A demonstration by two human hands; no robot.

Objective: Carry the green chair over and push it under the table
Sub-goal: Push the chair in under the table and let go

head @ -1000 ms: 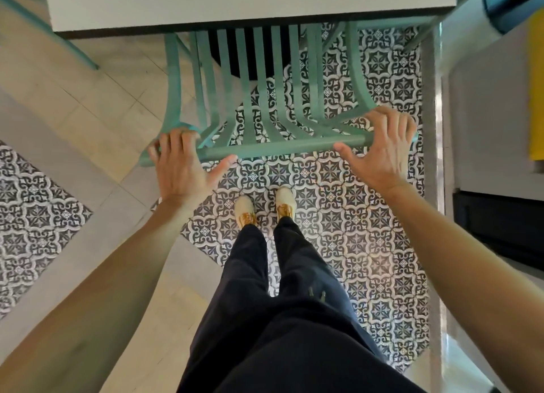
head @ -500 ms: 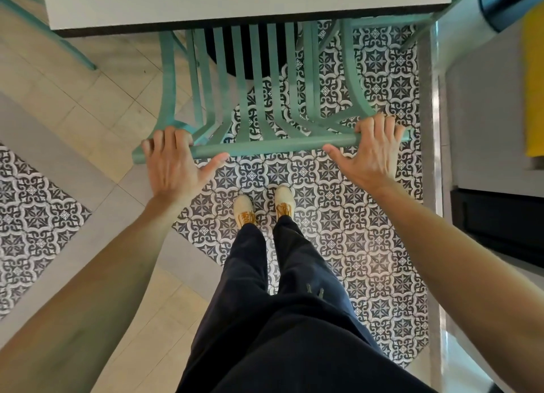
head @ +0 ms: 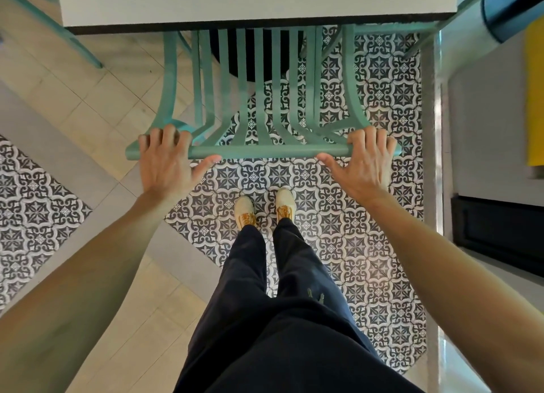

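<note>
The green chair (head: 259, 150) has a slatted back and a round top rail, and I look straight down on it. Its seat is hidden beneath the white table (head: 253, 1), whose dark front edge crosses the slats. My left hand (head: 169, 163) rests over the rail's left end, fingers curled on top and thumb spread under the rail. My right hand (head: 363, 163) holds the rail's right end the same way. Both hands touch the rail.
Other green chair legs (head: 73, 43) stand at the table's left and right. A grey wall with a dark baseboard (head: 497, 230) runs along the right, with a yellow panel (head: 534, 98). My feet (head: 263, 210) stand on patterned tiles just behind the chair.
The chair's top rail has levelled out and sits square to the table edge. Both hands stayed on the rail ends. The table edge appears lower and closer in view.
</note>
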